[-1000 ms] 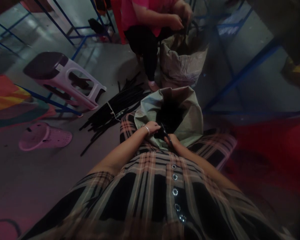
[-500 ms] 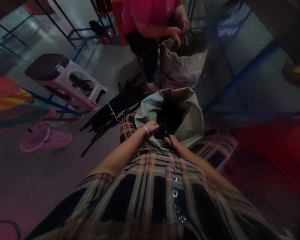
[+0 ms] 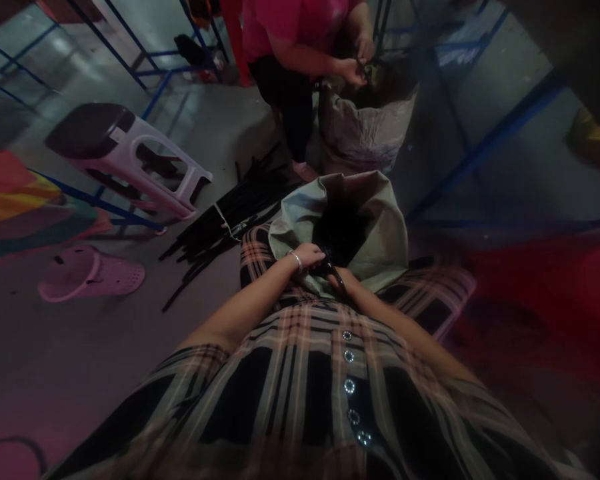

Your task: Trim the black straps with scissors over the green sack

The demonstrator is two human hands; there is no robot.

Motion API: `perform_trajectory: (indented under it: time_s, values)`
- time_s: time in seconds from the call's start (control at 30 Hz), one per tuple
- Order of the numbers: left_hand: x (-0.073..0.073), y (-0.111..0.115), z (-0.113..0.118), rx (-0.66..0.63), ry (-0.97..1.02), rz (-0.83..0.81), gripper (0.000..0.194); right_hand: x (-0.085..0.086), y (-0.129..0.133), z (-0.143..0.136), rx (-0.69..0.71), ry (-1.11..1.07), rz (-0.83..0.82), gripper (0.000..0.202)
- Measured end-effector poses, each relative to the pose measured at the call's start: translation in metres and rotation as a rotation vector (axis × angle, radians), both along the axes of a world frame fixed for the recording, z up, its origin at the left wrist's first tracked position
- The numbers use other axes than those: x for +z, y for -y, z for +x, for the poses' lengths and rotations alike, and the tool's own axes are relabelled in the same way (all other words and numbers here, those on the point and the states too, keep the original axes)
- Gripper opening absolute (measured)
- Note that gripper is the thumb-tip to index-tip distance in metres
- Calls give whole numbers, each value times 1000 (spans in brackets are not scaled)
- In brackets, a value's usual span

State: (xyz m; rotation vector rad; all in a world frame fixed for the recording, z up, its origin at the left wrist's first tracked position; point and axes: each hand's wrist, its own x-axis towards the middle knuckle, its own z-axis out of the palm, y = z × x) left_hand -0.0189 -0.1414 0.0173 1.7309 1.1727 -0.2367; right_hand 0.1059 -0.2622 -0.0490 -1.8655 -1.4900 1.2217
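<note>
An open pale green sack point(image 3: 387, 243) stands between my knees, its inside dark with black material point(image 3: 343, 230). Over its near rim, my left hand point(image 3: 310, 256) is closed on a black piece whose shape is mostly hidden by the fingers. Close beside it, my right hand point(image 3: 347, 280) is wrapped round scissors point(image 3: 339, 279); a curved black handle shows, while the blades are lost against the dark material. The two hands nearly meet.
Long black strips point(image 3: 225, 217), tied with a pale string, lie on the floor at left. Nearby are a stool point(image 3: 157, 167) and a pink basket point(image 3: 93, 273). Ahead, a person in pink point(image 3: 300, 53) works over another sack point(image 3: 365, 133). Blue metal frames point(image 3: 485, 157) stand around.
My left hand has moved slightly right, closer to my right hand and the scissors. Less of the black piece shows between them. The sack stays in place.
</note>
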Motion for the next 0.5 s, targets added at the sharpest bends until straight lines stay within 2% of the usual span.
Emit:
perform_trajectory:
  time_s: [0.1,0.23,0.37,0.5]
  values:
    - [2,-1,-3,45,12,-18,24,0,1,-2,-52,45,-10,17]
    - [6,-2,-9,68,14,-10,23,-4,2,-1,-156,1,-36,16]
    - [10,-4,-10,61,10,13,21,-8,3,0,-193,-70,-75,14]
    - [6,-7,-11,77,-10,-10,21,-9,3,-2,-215,-97,-89,14]
